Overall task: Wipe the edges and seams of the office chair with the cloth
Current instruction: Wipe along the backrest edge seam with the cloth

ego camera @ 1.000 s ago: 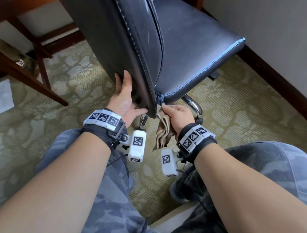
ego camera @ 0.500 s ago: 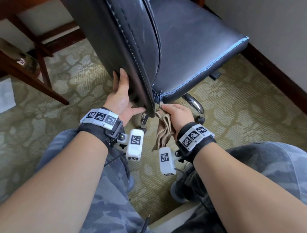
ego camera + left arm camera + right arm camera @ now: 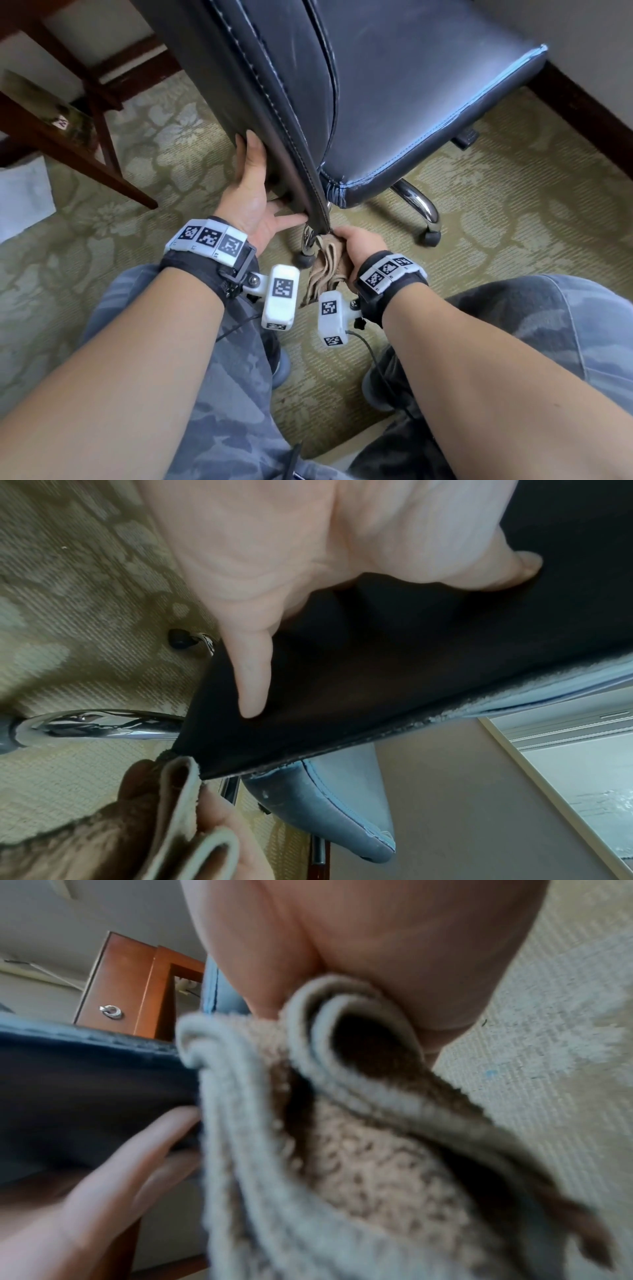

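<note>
1. Your right hand has slid down from the seat-corner junction it was at a second ago; the cloth it grips is now bunched at the bottom corner of the backrest, touching the lower tip.
2. That reads as the end of a pass down the side seam, so this edge looks done. The bottom edge or the seat piping is likely next.
3. Your left hand is spread flat on the rear face of the backrest, thumb reaching toward the corner, fingers straight. It has moved little and braces the office chair.
4. Right fingers are curled round the folded cloth, and most of it hangs loose below the fist.
5. Around you: chrome base leg and caster sit just behind the cloth, a wooden desk frame is to the left, and there is patterned carpet.
6. In the way: the base leg crowds the underside, and the loose cloth tail could snag on it. The worn, flaking edge in the left wrist view may catch fibres.
</note>
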Demonstrator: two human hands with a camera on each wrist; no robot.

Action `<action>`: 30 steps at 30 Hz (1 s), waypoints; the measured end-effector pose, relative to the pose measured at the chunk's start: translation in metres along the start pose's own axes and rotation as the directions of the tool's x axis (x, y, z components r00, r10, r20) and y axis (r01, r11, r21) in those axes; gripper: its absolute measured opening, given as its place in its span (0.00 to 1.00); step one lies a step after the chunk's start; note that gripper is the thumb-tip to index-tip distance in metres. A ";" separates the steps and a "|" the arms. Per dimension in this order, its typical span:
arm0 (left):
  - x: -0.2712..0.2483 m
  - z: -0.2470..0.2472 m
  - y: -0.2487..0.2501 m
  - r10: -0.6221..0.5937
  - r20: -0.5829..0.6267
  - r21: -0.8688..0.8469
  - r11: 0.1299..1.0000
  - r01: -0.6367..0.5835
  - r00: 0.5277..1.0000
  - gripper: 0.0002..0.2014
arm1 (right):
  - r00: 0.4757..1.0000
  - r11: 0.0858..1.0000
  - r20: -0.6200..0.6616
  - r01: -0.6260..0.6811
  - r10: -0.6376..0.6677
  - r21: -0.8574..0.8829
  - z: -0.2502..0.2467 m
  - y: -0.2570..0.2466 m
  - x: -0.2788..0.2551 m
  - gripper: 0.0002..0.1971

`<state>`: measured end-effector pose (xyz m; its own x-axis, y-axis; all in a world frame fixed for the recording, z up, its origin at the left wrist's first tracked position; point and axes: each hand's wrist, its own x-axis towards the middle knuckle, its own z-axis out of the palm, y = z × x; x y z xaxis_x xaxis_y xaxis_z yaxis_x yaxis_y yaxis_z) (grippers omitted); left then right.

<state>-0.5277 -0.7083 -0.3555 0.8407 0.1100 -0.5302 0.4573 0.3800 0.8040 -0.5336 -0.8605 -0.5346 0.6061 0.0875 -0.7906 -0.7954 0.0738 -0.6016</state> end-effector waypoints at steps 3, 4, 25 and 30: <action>0.000 0.001 0.002 0.004 -0.015 -0.006 1.000 -0.004 1.000 0.62 | 0.998 0.997 -0.013 -0.053 0.054 0.048 0.003 -0.015 -0.023 0.26; -0.001 0.001 0.002 0.006 -0.018 -0.006 1.000 -0.006 1.000 0.62 | 0.997 0.995 -0.017 -0.070 0.071 0.069 0.004 -0.019 -0.030 0.26; -0.001 0.002 -0.002 0.024 -0.037 0.018 1.000 -0.023 0.999 0.64 | 0.987 0.982 -0.142 0.044 -0.071 -0.186 0.011 -0.041 -0.071 0.09; 0.002 0.000 -0.002 0.036 -0.046 0.042 0.999 -0.034 0.998 0.63 | 0.986 0.989 -0.095 0.130 -0.136 -0.069 0.008 -0.050 -0.088 0.05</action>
<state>-0.5274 -0.7086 -0.3583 0.8424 0.1660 -0.5126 0.4401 0.3366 0.8324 -0.5473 -0.8635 -0.4342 0.7053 -0.0186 -0.7086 -0.7085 0.0154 -0.7056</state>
